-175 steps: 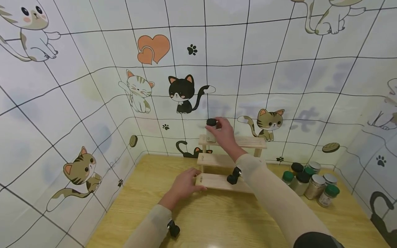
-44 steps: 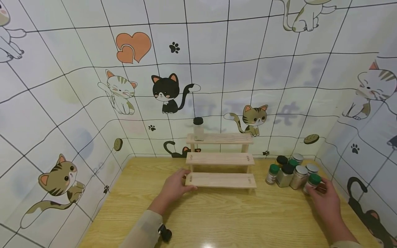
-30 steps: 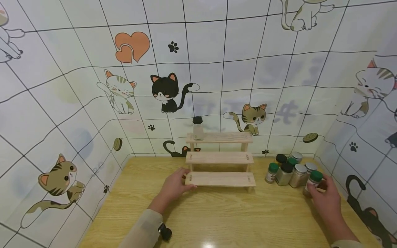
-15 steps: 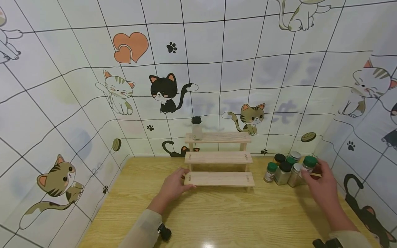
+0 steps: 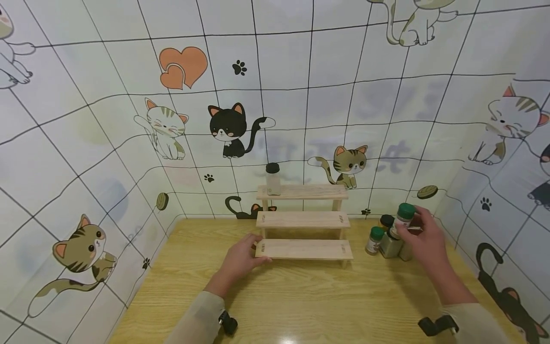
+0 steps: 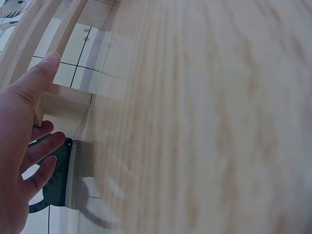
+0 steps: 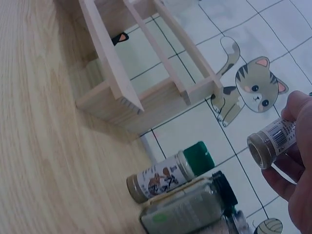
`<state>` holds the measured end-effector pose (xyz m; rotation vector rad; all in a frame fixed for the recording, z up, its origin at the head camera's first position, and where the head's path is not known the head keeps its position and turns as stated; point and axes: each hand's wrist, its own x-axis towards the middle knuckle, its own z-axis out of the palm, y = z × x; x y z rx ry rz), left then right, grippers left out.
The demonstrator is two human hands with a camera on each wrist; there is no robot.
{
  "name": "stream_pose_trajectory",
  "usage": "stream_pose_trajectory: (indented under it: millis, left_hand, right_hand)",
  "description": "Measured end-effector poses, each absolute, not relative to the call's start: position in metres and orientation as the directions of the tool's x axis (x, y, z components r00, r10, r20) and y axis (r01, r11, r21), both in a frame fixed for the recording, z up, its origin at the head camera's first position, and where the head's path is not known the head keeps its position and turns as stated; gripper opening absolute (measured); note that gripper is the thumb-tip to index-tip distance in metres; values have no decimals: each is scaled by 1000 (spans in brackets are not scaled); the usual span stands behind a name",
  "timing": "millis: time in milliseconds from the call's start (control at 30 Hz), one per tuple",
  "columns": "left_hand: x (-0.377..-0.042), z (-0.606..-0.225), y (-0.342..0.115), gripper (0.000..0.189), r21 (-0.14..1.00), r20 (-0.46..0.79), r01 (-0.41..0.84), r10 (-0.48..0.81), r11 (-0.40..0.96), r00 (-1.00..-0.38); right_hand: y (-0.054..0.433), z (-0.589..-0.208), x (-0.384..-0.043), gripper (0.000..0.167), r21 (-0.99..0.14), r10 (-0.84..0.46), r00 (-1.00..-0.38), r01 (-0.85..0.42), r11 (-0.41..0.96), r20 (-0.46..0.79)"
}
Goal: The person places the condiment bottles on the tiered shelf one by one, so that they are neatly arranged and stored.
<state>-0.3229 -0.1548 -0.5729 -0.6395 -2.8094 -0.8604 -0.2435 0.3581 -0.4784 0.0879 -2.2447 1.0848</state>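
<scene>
My right hand point(image 5: 426, 241) holds a small spice jar point(image 5: 405, 215) with a green lid, raised over the other jars. In the right wrist view, the jar's clear base point(image 7: 258, 150) and barcode label point away from my palm. Thumb and fingers of my left hand point(image 5: 240, 258) grip the left end of the lowest board of a three-step wooden shelf point(image 5: 304, 249); in the left wrist view the thumb point(image 6: 41, 73) lies along the board's edge. On the top step, at its left end, stands a clear jar with a black lid point(image 5: 273, 180).
A group of spice jars stands on the wooden table point(image 5: 275, 296) right of the shelf, partly hidden by my right hand. Among them are a green-lidded jar point(image 5: 375, 240) and a square black-lidded jar point(image 7: 190, 207). Behind the shelf rises a cat-patterned wall covering point(image 5: 301, 105).
My right hand first set the black-lidded jar on the top step, then took the green-lidded jar at the group's right, lifted it and moved left. My left hand has stayed on the shelf.
</scene>
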Motion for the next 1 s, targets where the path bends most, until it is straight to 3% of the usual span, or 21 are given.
stream_pose_trajectory:
  millis: [433,1000]
  left_hand:
    - [-321,-570,-153,79,511,250,428,347,746,-904]
    - [-319,-567,-153,81,503,244,432,356,749,-902]
  right_hand:
    - [320,-459,-272,54,-683,103,-842,-351,641,530]
    - [266,-436,-326,52,-702,4,-844,-444,556,536]
